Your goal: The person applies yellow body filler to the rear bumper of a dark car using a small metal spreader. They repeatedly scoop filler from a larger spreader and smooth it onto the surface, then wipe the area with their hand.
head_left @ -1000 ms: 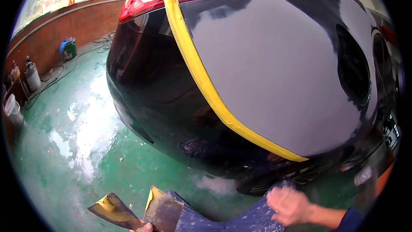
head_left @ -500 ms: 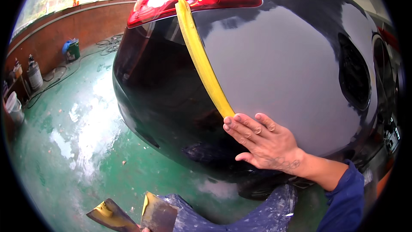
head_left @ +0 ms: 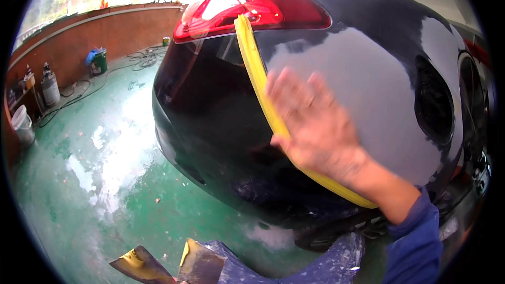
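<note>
A dark car rear corner has a red taillight and a grey patch bordered by yellow masking tape. My right hand, motion-blurred, lies open over the middle of the tape, its fingers extended toward the taillight. My left hand, barely visible at the bottom edge, grips two putty spreaders smeared with yellow paste, above my stained blue trousers.
A green floor runs left of the car to a rust-brown wall. Along it are a green bucket, canisters, a white bucket and tangled hoses.
My right hand has risen from the lower right onto the tape and moved farther up along it. The car appears lower and slightly farther right in view. The spreaders stay at the bottom.
</note>
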Tool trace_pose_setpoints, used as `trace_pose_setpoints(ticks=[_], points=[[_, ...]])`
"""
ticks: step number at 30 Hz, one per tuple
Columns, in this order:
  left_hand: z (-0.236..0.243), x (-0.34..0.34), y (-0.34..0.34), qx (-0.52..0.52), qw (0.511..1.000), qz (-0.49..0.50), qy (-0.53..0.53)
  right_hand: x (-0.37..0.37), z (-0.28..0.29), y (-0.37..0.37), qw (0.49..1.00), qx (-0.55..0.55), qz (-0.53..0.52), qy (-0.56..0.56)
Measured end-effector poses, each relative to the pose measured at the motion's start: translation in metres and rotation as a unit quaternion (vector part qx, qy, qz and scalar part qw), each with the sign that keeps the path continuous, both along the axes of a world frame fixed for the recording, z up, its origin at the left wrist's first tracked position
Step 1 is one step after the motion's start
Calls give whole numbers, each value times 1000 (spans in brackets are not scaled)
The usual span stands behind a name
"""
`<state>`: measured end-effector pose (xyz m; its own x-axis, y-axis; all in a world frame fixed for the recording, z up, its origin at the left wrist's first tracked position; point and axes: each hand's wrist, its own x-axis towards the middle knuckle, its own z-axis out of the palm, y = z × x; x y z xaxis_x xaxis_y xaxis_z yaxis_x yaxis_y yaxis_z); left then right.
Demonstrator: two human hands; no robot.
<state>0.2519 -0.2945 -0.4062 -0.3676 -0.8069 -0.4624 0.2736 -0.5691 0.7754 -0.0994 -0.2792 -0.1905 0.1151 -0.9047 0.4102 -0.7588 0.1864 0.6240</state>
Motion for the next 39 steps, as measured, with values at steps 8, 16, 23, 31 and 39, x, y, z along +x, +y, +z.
trace_pose_setpoints(ticks=[8, 16, 23, 31, 39], points=[[-11, 19, 8, -54, 992, -30, 112, -15, 49, 31, 989, -102, -68, 80], [21, 14, 2, -74, 994, -15, 82, -1, 15, -7, 991, -122, -40, 48], [21, 14, 6, -55, 993, -24, 102, -7, -22, 59, 995, 0, -44, 86], [24, 9, 17, -64, 994, 0, 83, -6, 32, -32, 994, -99, 0, 53], [20, 3, 20, -77, 994, 4, 77, -6, -9, 51, 996, -11, -50, 67]])
